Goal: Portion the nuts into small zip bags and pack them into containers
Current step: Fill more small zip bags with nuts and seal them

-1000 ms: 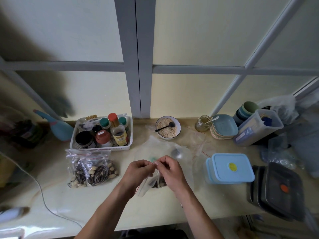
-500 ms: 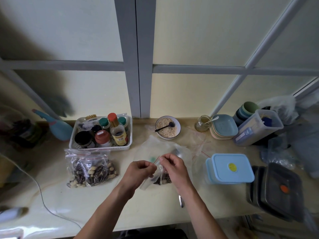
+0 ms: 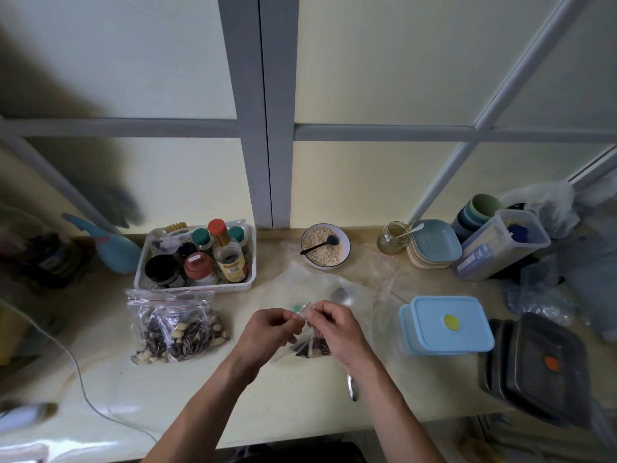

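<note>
Hidden: most of the small zip bag (image 3: 309, 345) sits behind the two hands; the metal spoon (image 3: 352, 387) shows only its handle below the right wrist, its bowl blurred under clear plastic.
Hard to make out: dim, blurred items at both counter edges.
Counts: two filled zip bags (image 3: 177, 329) of seeds and nuts at left; one blue-lidded container (image 3: 447, 324); a stack of dark containers (image 3: 541, 365); one bowl (image 3: 325, 246) of crumbs.
Left hand (image 3: 267, 334): fingertips pinch the bag's top strip.
Right hand (image 3: 334, 325): thumb and forefinger pinch the same strip.
Bag position: hanging below the fingertips, over the counter (image 3: 200, 396) centre.
</note>
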A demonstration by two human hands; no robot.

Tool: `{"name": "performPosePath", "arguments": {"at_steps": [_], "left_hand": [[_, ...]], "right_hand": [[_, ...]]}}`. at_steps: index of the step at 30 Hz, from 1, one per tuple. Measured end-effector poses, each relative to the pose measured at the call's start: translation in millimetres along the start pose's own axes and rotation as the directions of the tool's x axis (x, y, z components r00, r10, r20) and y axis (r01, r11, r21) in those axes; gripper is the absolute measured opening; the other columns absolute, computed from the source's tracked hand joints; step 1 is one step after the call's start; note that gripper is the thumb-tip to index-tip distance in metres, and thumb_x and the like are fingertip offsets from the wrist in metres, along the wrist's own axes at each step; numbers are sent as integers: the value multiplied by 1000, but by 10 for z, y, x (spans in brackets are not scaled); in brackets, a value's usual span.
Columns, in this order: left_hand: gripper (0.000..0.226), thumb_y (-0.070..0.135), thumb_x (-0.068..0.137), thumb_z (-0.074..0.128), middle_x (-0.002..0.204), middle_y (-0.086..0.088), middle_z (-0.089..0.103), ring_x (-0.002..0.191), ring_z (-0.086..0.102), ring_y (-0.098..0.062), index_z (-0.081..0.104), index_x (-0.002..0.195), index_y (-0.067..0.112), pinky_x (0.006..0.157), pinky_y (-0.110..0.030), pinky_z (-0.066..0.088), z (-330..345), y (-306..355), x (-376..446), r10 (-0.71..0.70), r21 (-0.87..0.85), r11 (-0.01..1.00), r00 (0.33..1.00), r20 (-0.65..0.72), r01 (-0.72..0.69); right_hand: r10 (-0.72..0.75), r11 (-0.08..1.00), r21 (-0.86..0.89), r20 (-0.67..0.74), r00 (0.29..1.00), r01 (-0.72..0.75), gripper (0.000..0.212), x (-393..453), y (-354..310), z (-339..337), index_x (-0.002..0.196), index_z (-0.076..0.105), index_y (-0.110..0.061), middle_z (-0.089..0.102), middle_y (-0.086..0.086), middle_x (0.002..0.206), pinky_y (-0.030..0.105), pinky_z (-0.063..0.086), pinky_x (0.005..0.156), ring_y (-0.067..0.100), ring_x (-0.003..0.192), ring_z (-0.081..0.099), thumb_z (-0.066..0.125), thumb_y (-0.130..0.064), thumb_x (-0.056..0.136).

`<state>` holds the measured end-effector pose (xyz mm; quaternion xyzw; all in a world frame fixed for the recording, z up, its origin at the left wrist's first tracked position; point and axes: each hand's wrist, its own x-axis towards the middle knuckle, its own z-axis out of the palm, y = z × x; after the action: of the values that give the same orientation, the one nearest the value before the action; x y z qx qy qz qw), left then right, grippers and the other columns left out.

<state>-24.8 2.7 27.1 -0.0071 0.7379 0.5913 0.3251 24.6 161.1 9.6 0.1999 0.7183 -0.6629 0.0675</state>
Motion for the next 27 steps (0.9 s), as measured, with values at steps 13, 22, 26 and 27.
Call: {"name": "performPosePath", "arguments": {"at_steps": [13,22,26,27], "left_hand": [[8,12,87,76,73,-7,71,63,59,-11,77,84,6,64,-25,46,-28,-12,0,11,-47,999,999,-36,-13],[16,16,90,71,72,-4,67,65,60,-13,71,81,3,63,-22,45,13,-18,-10,1,-23,1000,1000,-30,-2],[29,29,92,72,72,-2,66,64,61,-12,69,86,1,64,-24,44,54,-5,-17,-30,-21,999,999,-38,29],[31,31,92,72,74,-1,67,65,62,-11,70,89,0,65,-25,45,62,-2,-22,-35,-26,999,999,-38,34]], "right_hand": [[10,1000,-25,-5,1000,-10,30,5,42,-14,83,71,-16,60,1,70,35,47,70,14,66,53,64,-45,81],[-23,992,-123,-45,999,17,33,-27,28,43,82,63,-12,54,6,68,32,41,62,11,63,46,62,-44,82],[-125,964,-242,-51,991,109,22,-45,-10,64,80,56,-10,56,3,70,27,39,60,11,63,47,64,-26,93],[-145,962,-242,-54,988,128,20,-51,-30,58,80,57,-11,59,4,72,28,42,61,14,65,50,64,-23,94]]}}
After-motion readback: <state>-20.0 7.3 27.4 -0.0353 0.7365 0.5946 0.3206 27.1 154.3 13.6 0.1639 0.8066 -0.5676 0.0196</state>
